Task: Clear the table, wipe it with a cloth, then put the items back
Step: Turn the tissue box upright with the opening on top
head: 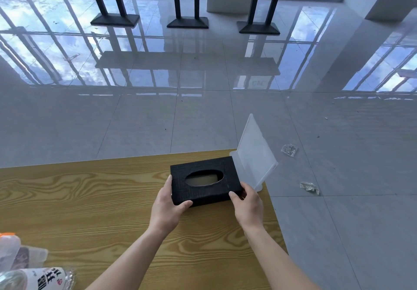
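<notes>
A black tissue box (204, 180) with an oval opening sits near the far right corner of the wooden table (90, 199). My left hand (167, 208) grips its near left corner, thumb on the top edge. My right hand (247, 206) grips its near right corner. Right behind the box stands a clear acrylic sign holder (255, 154), at the table's right edge and touching or nearly touching the box.
Plastic bottles (33, 278) and a clear container (22, 258) lie at the near left of the table. Two crumpled clear wrappers (289, 150) (309, 187) lie on the glossy tiled floor to the right. Black table bases (187, 22) stand far off.
</notes>
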A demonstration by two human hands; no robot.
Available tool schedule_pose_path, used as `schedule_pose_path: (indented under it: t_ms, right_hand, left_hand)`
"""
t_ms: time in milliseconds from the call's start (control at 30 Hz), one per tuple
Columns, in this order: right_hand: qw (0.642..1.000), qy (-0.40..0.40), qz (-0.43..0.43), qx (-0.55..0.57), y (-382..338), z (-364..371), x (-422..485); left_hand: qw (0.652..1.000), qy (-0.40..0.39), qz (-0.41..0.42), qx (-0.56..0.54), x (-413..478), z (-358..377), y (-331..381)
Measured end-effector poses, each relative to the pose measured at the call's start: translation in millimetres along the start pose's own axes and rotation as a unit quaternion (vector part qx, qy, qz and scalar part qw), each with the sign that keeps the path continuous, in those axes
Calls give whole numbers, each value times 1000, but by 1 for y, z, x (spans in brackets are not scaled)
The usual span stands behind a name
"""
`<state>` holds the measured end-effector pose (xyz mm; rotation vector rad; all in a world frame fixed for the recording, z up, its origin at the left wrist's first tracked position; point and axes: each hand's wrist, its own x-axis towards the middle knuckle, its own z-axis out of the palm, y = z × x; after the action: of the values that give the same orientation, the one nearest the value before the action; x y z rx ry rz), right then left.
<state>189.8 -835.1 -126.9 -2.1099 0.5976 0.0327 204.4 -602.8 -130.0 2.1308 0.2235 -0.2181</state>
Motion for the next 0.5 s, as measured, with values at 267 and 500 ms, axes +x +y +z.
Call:
schedule_pose_path:
  t_ms: [267, 500]
  right_hand:
    - [1000, 1, 0, -7, -1, -2, -5]
    - [1000, 1, 5, -1, -6, -4, -4]
  left_hand:
    - [1000, -1, 0, -1, -1, 0, 3]
    - [1000, 2, -1, 0, -4, 1, 8]
